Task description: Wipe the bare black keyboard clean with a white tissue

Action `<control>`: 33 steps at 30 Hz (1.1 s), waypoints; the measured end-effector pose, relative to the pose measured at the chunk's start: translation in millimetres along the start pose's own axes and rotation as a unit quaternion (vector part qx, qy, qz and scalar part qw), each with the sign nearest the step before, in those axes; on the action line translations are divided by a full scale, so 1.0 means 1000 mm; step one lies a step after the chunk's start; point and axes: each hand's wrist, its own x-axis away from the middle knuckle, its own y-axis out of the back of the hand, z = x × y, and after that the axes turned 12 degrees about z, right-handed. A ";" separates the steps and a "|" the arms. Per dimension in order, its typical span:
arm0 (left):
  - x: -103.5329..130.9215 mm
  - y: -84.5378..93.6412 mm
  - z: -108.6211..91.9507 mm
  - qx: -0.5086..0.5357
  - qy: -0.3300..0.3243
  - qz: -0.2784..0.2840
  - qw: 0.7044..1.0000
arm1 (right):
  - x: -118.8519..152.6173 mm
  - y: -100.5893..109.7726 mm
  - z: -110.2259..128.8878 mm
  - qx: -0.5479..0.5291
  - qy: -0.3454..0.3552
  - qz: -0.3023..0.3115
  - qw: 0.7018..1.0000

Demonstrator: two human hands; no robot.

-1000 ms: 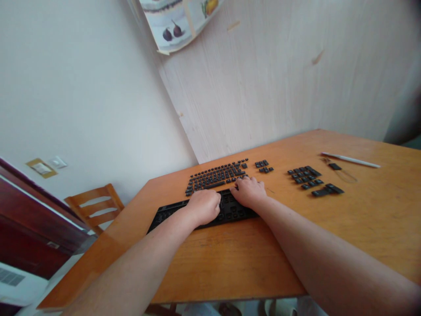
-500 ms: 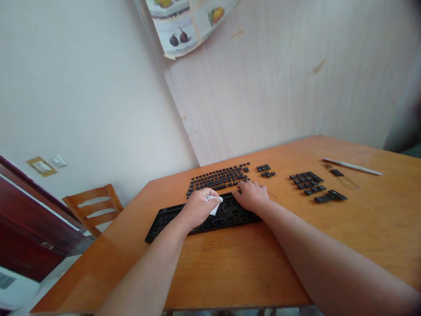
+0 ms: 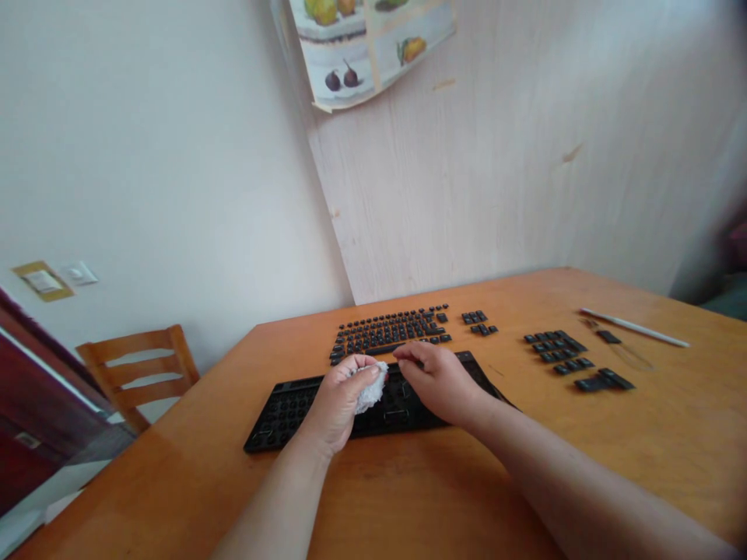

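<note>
Head view: a black keyboard base (image 3: 392, 404) lies flat on the wooden surface (image 3: 420, 490), its long axis running across in front of the person, slanting from a nearer left end to a farther right end. The left hand (image 3: 338, 404) is over its middle, fingers closed round a crumpled white wad (image 3: 370, 393), the thumb pressing it from above and the soft, ragged edge poking out toward the right. The right hand (image 3: 440, 381) is above the base's right part, fingers bent inward with their tips close to the thumb; whether they pinch anything, or touch the base, cannot be told. The two hands are near each other, a narrow gap between them.

The base is dark plastic, a slim oblong with rows of raised key sockets and a few thin wire bars showing. Just beyond its far edge sits a block of loose black keycaps (image 3: 382, 334), set out in rows that slant much as the base does. Farther right come a small key cluster (image 3: 478, 323), a squarish group of number keys (image 3: 553, 346) and some longer dark keys (image 3: 604, 381). Past these, a slim white stick (image 3: 636, 327) points away to the left, near a wire tool (image 3: 608, 337) with a thin loop. A broad stretch of smooth orange-brown wood separates the base from the near side
</note>
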 end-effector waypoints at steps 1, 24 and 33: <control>0.000 0.001 0.000 0.001 0.000 0.004 1.000 | 0.001 -0.003 0.002 -0.033 0.003 0.010 0.999; 0.005 -0.004 0.001 -0.119 -0.047 0.040 0.991 | 0.006 -0.011 0.013 -0.369 -0.100 0.058 0.922; 0.005 -0.005 0.004 -0.267 -0.069 0.054 0.960 | 0.007 -0.008 0.014 -0.422 -0.128 0.057 0.896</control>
